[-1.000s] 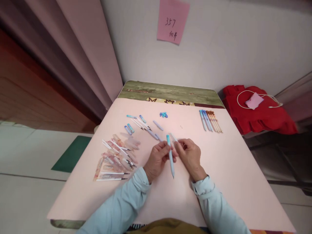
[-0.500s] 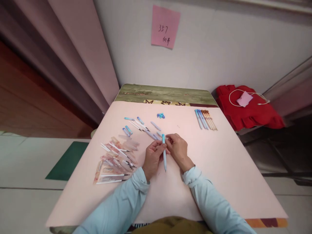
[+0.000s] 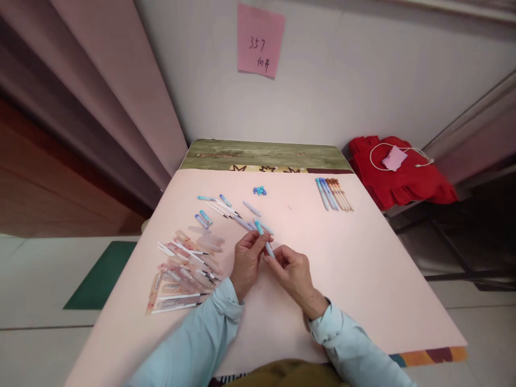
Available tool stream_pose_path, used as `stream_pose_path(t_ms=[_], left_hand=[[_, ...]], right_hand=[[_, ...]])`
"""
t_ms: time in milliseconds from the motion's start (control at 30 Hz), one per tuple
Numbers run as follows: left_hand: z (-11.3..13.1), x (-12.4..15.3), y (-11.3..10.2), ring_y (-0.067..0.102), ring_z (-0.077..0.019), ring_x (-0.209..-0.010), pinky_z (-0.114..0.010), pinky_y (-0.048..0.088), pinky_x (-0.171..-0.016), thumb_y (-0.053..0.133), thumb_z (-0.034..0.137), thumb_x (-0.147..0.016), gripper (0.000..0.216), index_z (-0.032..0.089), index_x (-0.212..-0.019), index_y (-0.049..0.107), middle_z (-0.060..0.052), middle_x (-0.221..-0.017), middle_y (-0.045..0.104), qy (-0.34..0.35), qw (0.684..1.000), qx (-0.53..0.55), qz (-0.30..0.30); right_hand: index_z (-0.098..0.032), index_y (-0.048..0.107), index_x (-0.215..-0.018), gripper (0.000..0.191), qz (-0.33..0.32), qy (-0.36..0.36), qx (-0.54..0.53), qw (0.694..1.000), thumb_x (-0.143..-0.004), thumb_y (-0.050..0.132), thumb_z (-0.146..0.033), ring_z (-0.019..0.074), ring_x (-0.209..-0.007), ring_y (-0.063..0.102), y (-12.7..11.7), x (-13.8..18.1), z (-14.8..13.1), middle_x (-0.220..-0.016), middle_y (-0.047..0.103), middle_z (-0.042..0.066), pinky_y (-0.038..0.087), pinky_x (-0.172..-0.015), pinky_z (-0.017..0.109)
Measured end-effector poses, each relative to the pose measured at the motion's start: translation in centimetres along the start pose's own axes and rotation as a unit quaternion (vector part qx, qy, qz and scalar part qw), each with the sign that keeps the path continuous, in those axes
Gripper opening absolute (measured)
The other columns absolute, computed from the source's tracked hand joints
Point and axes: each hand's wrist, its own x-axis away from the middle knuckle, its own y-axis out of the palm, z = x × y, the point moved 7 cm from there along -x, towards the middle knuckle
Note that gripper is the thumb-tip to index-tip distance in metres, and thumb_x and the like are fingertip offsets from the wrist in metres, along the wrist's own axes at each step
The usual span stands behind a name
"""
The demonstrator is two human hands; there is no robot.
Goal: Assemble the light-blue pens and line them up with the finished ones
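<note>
A light-blue pen [image 3: 259, 229] with a turquoise upper part slants between my two hands over the table. My left hand [image 3: 246, 260] is closed around its middle, thumb on top. The fingers of my right hand [image 3: 293, 267] pinch the lower end, hiding the tip. Just beyond my left hand lie loose pale pen barrels [image 3: 252, 208] and white refills [image 3: 227, 208]. Blue upper pen pieces [image 3: 205, 216] are scattered to the left of these. Farther back sits a small heap of blue and turquoise bits [image 3: 260, 191], too small to make out clearly.
At the left is a pile of clear pinkish pen parts and refills [image 3: 185, 269]. A row of assembled blue and brown-topped pens [image 3: 334, 194] lies at the back right of the pink-covered table [image 3: 363, 279]. Red cloth [image 3: 423, 183] with a white cable is beyond the right edge.
My right hand has come down and closed on the pen's lower end. The pen has tilted from nearly upright to slanting. The view has shifted slightly.
</note>
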Motion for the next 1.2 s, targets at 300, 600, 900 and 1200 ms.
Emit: stream_pose_path(t_ms=[300, 600, 900, 1200], left_hand=[[0.1, 0.0, 0.2, 0.056, -0.0111, -0.067, -0.023, 0.043, -0.065, 0.072, 0.036, -0.076, 0.020, 0.016, -0.075, 0.073, -0.002, -0.072, 0.066, 0.005, 0.999, -0.047, -0.016], [0.2, 0.3, 0.5, 0.045, -0.0089, -0.051, -0.023, 0.034, -0.052, 0.067, 0.039, -0.079, 0.026, 0.016, -0.067, 0.069, 0.001, -0.060, 0.059, -0.006, 0.996, -0.075, -0.038], [0.2, 0.3, 0.5, 0.059, -0.0132, -0.068, -0.024, 0.044, -0.062, 0.065, 0.048, -0.081, 0.035, 0.016, -0.094, 0.071, -0.005, -0.080, 0.068, 0.011, 0.999, -0.014, -0.038], [-0.2, -0.3, -0.8, 0.060, -0.0111, -0.061, -0.024, 0.047, -0.063, 0.068, 0.042, -0.080, 0.028, 0.015, -0.086, 0.068, -0.001, -0.067, 0.067, 0.000, 0.993, 0.114, 0.036]], right_hand=[[-0.020, 0.072, -0.084, 0.029, -0.008, -0.008, -0.014, 1.000, -0.089, 0.056, -0.044, 0.0097, -0.051, 0.046, 0.3, 0.3, 0.2, -0.058, 0.057, -0.003, 0.035, -0.052, 0.021], [-0.018, 0.061, -0.072, 0.035, -0.056, 0.011, -0.112, 0.992, -0.093, 0.048, -0.043, 0.0095, -0.049, 0.043, 1.3, 0.5, 0.1, -0.053, 0.049, -0.004, 0.035, -0.050, 0.020], [-0.018, 0.063, -0.075, 0.036, -0.046, 0.018, -0.135, 0.990, -0.093, 0.046, -0.043, 0.0104, -0.051, 0.046, 1.5, 0.3, 0.3, -0.056, 0.052, -0.003, 0.036, -0.052, 0.021], [-0.018, 0.063, -0.067, 0.033, -0.057, 0.001, -0.072, 0.996, -0.087, 0.058, -0.043, 0.0081, -0.047, 0.036, 1.7, 0.4, 0.5, -0.050, 0.044, -0.005, 0.029, -0.048, 0.021]])
